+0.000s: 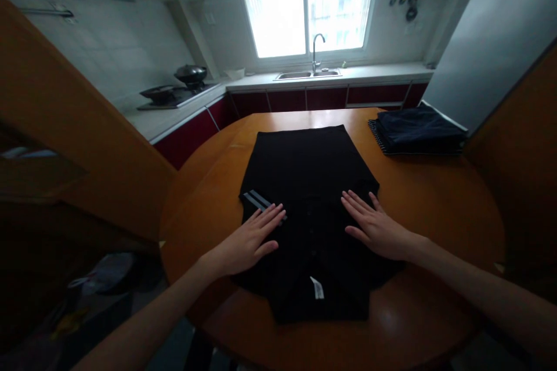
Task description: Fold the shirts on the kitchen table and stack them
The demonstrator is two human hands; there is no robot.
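Note:
A black shirt lies spread on the round wooden table, its collar end toward me and its hem at the far side. A white label shows inside the collar, and buttons run faintly down the middle. My left hand rests flat on the shirt's left part, fingertips at a sleeve with grey stripes that is folded inward. On the right part, my right hand also lies flat with its fingers stretched out. Neither hand grips the cloth.
A stack of folded dark clothes sits at the table's far right. Beyond the table are a counter with a sink and faucet, and a stove with pans at the left. Wooden panels flank the table.

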